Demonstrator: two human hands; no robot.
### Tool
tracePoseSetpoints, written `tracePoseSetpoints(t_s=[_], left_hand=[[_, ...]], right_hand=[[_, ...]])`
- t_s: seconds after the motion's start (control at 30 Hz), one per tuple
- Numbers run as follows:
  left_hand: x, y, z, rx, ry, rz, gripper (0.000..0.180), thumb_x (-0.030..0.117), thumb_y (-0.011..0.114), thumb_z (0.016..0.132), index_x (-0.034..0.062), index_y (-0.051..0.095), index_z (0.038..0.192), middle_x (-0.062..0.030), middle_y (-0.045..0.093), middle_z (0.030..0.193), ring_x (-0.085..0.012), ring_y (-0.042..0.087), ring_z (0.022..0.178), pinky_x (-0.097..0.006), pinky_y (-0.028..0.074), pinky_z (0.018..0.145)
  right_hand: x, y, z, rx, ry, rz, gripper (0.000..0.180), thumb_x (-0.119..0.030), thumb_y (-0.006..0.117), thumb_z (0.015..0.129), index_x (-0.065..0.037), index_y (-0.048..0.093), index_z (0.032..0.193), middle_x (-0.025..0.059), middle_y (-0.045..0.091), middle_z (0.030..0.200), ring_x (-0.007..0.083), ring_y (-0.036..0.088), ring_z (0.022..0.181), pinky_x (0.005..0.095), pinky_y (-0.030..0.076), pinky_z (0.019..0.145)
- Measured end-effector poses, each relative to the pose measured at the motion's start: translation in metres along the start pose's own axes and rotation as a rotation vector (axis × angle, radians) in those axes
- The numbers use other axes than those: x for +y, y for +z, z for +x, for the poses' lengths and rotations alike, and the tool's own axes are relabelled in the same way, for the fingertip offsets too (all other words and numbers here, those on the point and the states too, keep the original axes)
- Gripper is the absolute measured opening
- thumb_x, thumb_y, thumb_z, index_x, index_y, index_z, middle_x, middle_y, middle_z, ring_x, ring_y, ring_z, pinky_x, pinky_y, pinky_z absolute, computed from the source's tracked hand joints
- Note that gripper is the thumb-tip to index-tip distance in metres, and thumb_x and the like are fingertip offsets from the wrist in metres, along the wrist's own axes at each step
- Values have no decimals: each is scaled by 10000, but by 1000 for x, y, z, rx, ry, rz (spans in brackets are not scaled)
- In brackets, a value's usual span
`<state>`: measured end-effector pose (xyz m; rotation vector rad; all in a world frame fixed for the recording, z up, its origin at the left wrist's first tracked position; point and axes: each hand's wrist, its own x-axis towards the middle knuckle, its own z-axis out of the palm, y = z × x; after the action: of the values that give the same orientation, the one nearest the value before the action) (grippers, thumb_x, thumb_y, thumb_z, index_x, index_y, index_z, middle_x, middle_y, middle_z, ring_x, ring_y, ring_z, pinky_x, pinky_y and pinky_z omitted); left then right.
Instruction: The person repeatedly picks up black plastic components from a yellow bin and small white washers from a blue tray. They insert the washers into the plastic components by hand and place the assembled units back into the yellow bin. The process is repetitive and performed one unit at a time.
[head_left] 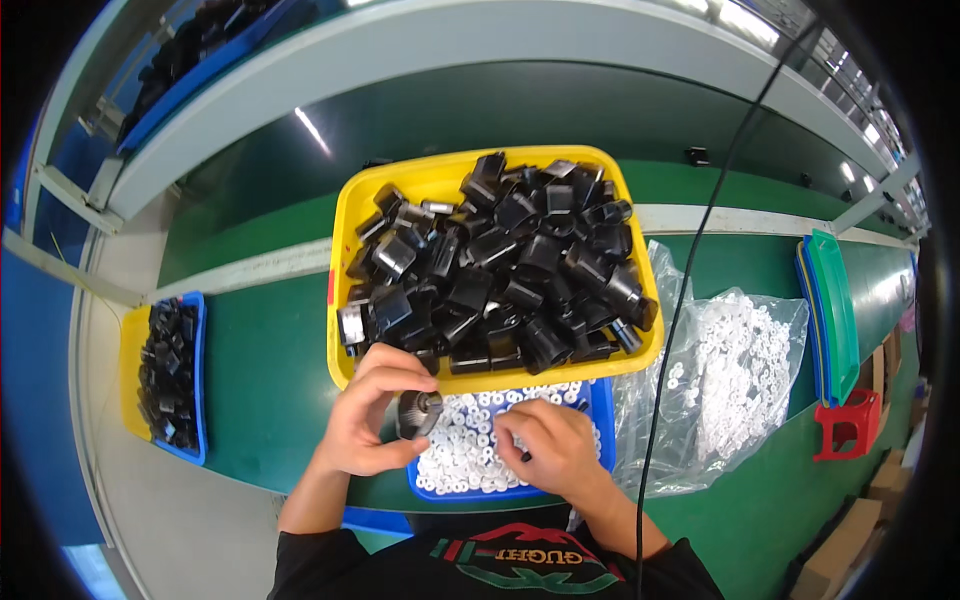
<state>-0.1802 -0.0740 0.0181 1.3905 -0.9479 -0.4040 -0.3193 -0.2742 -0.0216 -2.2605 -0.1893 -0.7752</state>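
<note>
My left hand [365, 415] is closed around a short black part with a round, grey ribbed end [415, 412], gripped between thumb and fingers. It is just in front of the near edge of a yellow bin [345, 240] heaped with glossy black plastic housings [490, 245]. To its right, my right hand [555, 447] is curled around a thin dark stick-like tool [582, 406], mostly hidden by the fingers. Beneath both hands lies a blue tray [606, 425] spread with small white rings [465, 440].
A clear plastic bag [735, 375] of white rings lies to the right. Stacked green and blue trays [830, 315] and a red stool [848, 425] stand beyond it. At left is a bin of black parts [170, 375]. A black cable [690, 275] hangs across the right side.
</note>
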Motion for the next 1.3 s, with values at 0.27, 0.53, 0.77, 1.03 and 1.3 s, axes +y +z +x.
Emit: tracePoseSetpoints(t_s=[0.27,0.53,0.77,1.03,1.3], left_hand=[[-5,24,-4,-17,122,165,556,-10,713,657,-10,634,1207,-160,604,1150,-299,592,1029,-360,483,881],[-20,20,-9,-95,29,49,515,4,661,685,-32,589,1193,-201,679,1127,-314,665,1000,-389,519,861],[-16,20,-8,-109,86,91,469,-14,642,608,-20,693,1074,-199,685,1071,-310,671,953,-388,534,831],[-15,15,-5,-57,111,130,452,6,660,631,-42,673,1081,-212,666,1029,-285,654,904,-366,544,795],[-22,20,-8,-42,149,71,399,-24,656,687,-47,635,1085,-217,668,1037,-277,662,923,-352,559,809]], right_hand=[[-20,-24,16,37,221,49,377,120,708,729,11,687,1088,104,628,927,102,566,614,215,436,498],[-30,-24,22,17,231,537,239,72,807,688,11,710,897,102,636,889,87,542,623,197,390,490],[-34,-31,28,-122,262,284,248,58,808,677,-20,728,899,70,621,826,127,543,573,249,399,473],[-10,-14,9,-445,236,-335,175,-135,757,771,-99,687,928,41,533,751,211,599,559,333,469,503],[-5,-11,6,-463,288,-448,172,-149,764,745,-79,635,833,43,548,763,209,611,585,341,469,509]])
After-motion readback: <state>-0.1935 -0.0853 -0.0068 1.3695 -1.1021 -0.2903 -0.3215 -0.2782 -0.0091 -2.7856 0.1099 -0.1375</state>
